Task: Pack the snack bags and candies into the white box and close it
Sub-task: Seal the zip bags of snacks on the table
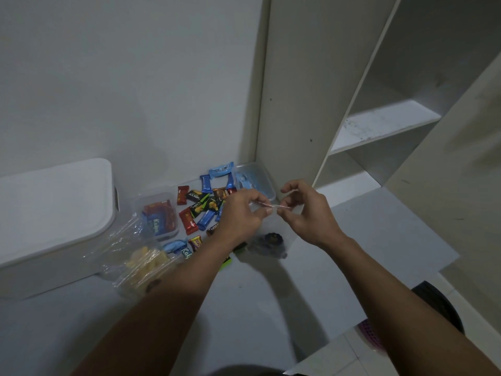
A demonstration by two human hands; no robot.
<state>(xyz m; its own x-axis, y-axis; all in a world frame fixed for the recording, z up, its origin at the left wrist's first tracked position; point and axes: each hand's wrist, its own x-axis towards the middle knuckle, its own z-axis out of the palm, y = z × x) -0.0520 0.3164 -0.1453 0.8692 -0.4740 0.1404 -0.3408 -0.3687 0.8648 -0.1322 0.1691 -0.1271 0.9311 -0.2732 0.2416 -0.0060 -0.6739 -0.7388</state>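
- Two hands met mid-frame: left hand (245, 213) and right hand (303, 213) each pinched the top edge of a clear bag (271, 229) holding dark candies.
- White box (54, 210) sat at left, lid on.
- Small clear tub (162, 218) beside it held packets marked "Kalpa".
- Loose snack packets (202, 204) center, some reading "Nextar".
- Clear bag of yellow chips (143, 263) lower left.

Both hands, left hand (245, 213) and right hand (303, 210), pinch a clear bag's (271, 234) top edge above scattered candies (202, 206).
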